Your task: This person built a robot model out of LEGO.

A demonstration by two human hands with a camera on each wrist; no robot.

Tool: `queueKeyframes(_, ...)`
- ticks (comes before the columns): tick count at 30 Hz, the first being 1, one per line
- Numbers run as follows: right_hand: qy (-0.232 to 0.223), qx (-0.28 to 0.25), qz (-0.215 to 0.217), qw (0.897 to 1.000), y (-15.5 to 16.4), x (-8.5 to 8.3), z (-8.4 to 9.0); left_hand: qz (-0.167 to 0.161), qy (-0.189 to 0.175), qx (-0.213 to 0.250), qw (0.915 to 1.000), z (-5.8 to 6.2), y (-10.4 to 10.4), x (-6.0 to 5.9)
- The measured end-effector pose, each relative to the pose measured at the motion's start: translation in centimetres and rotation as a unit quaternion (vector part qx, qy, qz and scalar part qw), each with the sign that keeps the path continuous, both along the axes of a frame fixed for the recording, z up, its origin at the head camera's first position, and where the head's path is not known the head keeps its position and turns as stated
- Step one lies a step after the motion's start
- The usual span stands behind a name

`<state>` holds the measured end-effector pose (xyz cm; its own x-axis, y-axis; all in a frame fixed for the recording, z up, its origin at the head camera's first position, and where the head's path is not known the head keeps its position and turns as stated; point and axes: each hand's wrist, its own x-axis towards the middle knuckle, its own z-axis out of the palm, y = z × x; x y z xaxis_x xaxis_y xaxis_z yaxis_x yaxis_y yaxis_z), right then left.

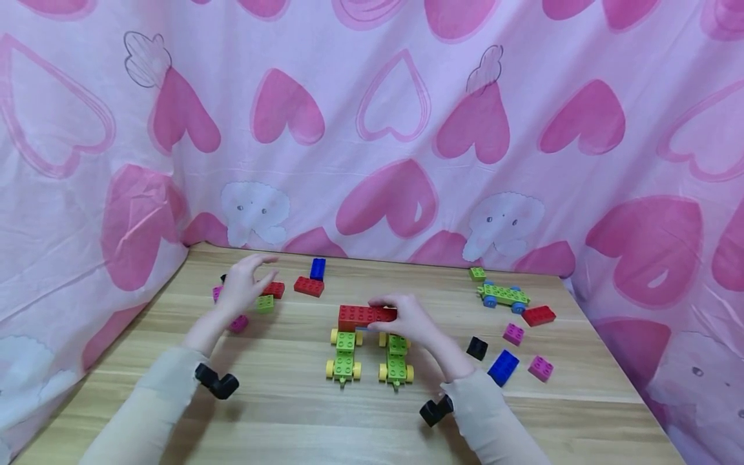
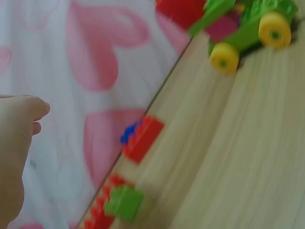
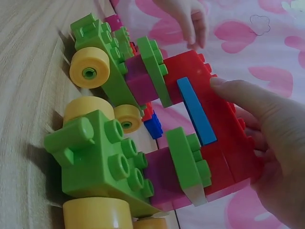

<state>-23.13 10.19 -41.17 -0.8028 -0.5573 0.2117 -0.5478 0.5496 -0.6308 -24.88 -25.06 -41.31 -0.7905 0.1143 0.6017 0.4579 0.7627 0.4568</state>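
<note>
My right hand (image 1: 413,320) grips the right end of a red brick bridge (image 1: 354,316), thumb on the near face and fingers behind it. The bridge spans two green wheeled bases with yellow wheels, the left base (image 1: 344,361) and the right base (image 1: 397,365). Between bases and bridge, purple bricks (image 3: 164,176) and green bricks (image 3: 186,164) are stacked, and a light blue piece (image 3: 198,112) lies along the bridge's underside. My left hand (image 1: 238,284) hovers over the loose bricks at the left, fingers loosely bent, holding nothing.
Near the left hand lie a lime green brick (image 1: 265,303), a magenta brick (image 1: 238,323) and red bricks (image 1: 309,286); a blue brick (image 1: 317,268) is behind. At right are a blue-wheeled green base (image 1: 504,296), a black brick (image 1: 477,348), another blue brick (image 1: 503,367) and several others. A heart-patterned curtain (image 1: 383,194) closes the back.
</note>
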Motion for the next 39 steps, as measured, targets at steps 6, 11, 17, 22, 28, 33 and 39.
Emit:
queueKeyframes(6, -0.006, 0.001, -0.013, 1.000, -0.3, -0.1, -0.2, 0.043, -0.010, -0.002, 0.9990, -1.4, -3.5, -0.7)
queueKeyframes(11, -0.029, 0.002, -0.025, 0.999, -0.3, 0.0, -0.1, 0.069, -0.049, 0.003, 0.9964, -2.5, -5.8, -1.1)
queueKeyframes(17, -0.055, -0.001, -0.029, 0.998, -0.3, 0.0, 0.1, 0.086, -0.120, 0.004, 0.9891, -3.7, -7.8, -1.6)
queueKeyframes(22, -0.060, -0.001, -0.028, 0.998, -0.4, 0.0, 0.1, 0.099, -0.174, -0.006, 0.9797, -4.0, -8.8, -1.8)
queueKeyframes(28, -0.067, -0.005, -0.034, 0.997, -0.4, 0.0, 0.0, 0.091, -0.217, -0.043, 0.9710, -4.3, -9.8, -2.4)
queueKeyframes(33, -0.061, -0.003, -0.035, 0.997, -0.4, -0.1, -0.1, 0.092, -0.249, -0.072, 0.9614, -4.6, -10.2, -2.9)
queueKeyframes(39, -0.056, -0.004, -0.035, 0.998, -0.4, 0.0, -0.1, 0.082, -0.262, -0.082, 0.9582, -4.8, -10.1, -3.2)
